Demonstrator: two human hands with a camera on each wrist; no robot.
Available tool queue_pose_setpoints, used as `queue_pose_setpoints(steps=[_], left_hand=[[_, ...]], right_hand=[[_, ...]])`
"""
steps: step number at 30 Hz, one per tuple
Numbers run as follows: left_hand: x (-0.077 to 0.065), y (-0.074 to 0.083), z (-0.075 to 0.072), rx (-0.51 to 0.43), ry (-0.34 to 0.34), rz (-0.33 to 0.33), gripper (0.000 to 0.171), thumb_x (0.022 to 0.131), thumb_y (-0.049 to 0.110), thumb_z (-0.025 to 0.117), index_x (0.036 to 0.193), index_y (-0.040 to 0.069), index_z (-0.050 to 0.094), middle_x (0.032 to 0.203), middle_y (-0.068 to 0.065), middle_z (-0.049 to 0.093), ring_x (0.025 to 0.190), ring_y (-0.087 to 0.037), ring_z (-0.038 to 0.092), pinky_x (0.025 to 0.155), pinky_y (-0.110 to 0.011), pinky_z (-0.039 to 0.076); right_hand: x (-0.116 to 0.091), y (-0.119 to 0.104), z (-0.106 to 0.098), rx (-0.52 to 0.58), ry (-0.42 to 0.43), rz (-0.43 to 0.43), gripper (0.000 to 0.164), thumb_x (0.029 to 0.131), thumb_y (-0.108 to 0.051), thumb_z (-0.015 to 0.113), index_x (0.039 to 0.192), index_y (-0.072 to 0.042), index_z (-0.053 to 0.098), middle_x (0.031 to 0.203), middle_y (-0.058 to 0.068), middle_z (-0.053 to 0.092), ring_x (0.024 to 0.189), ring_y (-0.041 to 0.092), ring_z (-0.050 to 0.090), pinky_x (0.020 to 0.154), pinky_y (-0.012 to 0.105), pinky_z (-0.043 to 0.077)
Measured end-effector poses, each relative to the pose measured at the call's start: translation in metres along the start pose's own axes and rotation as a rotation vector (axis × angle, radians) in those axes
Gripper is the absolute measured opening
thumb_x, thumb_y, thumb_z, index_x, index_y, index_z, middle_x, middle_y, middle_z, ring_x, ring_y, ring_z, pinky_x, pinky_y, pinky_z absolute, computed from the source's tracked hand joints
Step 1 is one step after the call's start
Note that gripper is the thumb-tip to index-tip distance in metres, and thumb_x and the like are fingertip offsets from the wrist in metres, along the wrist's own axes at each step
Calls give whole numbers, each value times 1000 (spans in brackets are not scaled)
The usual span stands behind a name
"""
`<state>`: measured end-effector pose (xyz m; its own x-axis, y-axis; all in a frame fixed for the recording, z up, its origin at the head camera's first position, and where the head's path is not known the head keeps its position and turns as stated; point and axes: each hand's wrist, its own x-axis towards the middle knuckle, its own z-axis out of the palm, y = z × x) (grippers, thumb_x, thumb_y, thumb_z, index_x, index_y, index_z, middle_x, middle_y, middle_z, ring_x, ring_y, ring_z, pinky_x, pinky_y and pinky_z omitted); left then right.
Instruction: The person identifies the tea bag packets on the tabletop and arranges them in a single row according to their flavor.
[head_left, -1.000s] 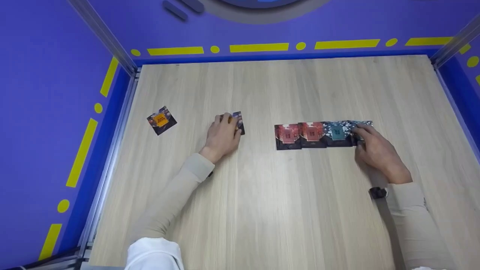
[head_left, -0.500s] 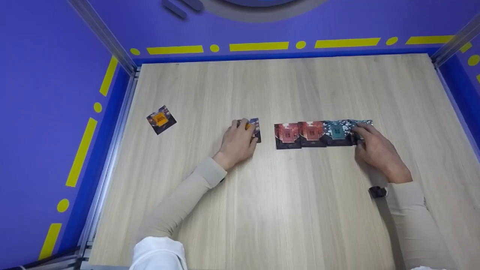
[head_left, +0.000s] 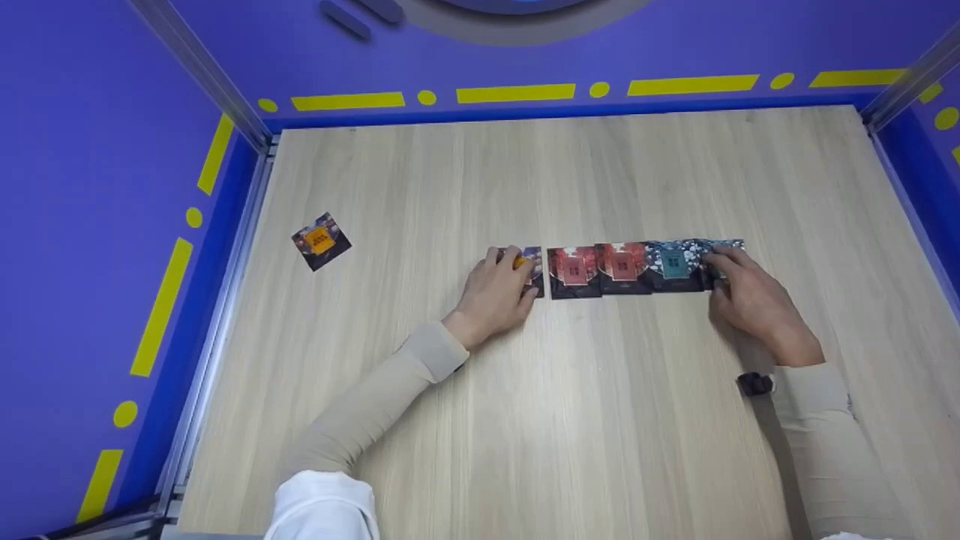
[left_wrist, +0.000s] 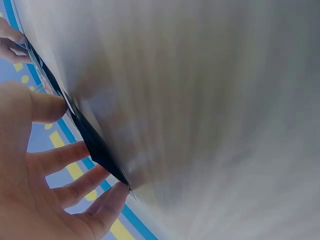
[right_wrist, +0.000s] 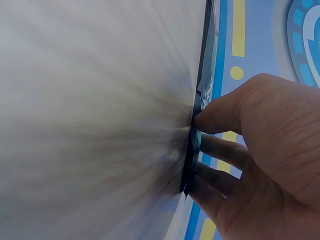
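My left hand (head_left: 491,292) rests its fingertips on a flat dark square sachet with an orange label (head_left: 535,277), partly hidden under the fingers. In the left wrist view, thumb and fairly straight, spread fingers touch this dark sachet (left_wrist: 97,145) against the tabletop. Just right of it lie two red sachets, one at the row's left end (head_left: 574,271) and one overlapping it (head_left: 622,268), then a teal sachet (head_left: 673,264). My right hand (head_left: 765,311) touches a second teal sachet (head_left: 733,244) at the row's right end; the right wrist view shows thumb and fingertips against its surface (right_wrist: 192,150).
Another orange-labelled sachet (head_left: 321,241) lies turned at an angle on the left of the wooden table (head_left: 420,172). Blue panels with yellow marks (head_left: 517,94) border the back and sides. A black wrist strap (head_left: 756,384) shows at the right wrist.
My left hand has slid the orange-labelled sachet to the right along the tabletop, up to a narrow gap from the red one. The right hand stays in place.
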<state>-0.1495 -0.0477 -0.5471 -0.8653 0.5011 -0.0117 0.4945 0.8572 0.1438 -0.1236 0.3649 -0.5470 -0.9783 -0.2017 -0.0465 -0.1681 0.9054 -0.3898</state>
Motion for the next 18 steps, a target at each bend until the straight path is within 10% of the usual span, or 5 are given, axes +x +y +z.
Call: queue_pose_setpoints(steps=[18], left_hand=[[1, 3, -1, 14, -13, -8, 52, 109, 46, 52, 150, 15, 60, 151, -13, 57, 132, -36, 58, 104, -48, 55]], right_hand=[[-1, -1, -1, 10, -14, 11, 56, 95, 0, 57, 150, 5, 51, 161, 31, 39, 143, 60, 43, 107, 73, 44]])
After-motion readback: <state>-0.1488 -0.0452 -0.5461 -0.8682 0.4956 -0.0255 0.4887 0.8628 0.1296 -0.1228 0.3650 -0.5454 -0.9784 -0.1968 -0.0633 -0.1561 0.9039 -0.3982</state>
